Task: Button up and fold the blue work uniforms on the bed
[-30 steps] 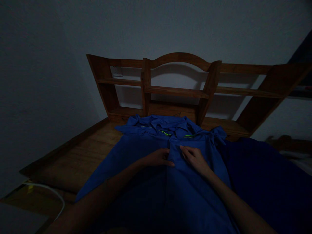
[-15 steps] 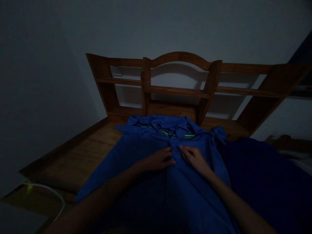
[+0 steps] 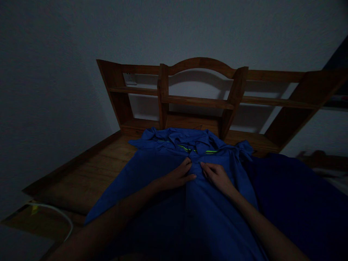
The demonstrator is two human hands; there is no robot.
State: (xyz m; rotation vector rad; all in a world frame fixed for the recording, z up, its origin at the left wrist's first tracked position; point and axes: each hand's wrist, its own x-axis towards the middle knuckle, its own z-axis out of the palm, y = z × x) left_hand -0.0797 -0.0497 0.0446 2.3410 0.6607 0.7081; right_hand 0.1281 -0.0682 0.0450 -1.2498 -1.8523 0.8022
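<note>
A blue collared garment [image 3: 217, 214], a shirt or light jacket, lies spread front side up before me, with lime-green trim [image 3: 211, 152] showing inside the neck. My left hand [image 3: 181, 174] rests on its front opening below the collar, fingers bent onto the cloth edge and thumb held apart. Just to the right, my right hand [image 3: 216, 175] has its fingertips pinched together on the fabric beside the opening. The light is dim, so small fastenings between the hands cannot be made out.
Behind the garment stands a wooden shelf unit [image 3: 199, 102] against the wall. Dark blue cloth [image 3: 299, 203] is heaped at the right. A wooden board surface [image 3: 108, 163] shows at the left, with a white cable [image 3: 58, 211] near the lower left corner.
My left hand's fingers have shifted slightly up along the front opening toward the collar. My right hand and the garment stay nearly where they were.
</note>
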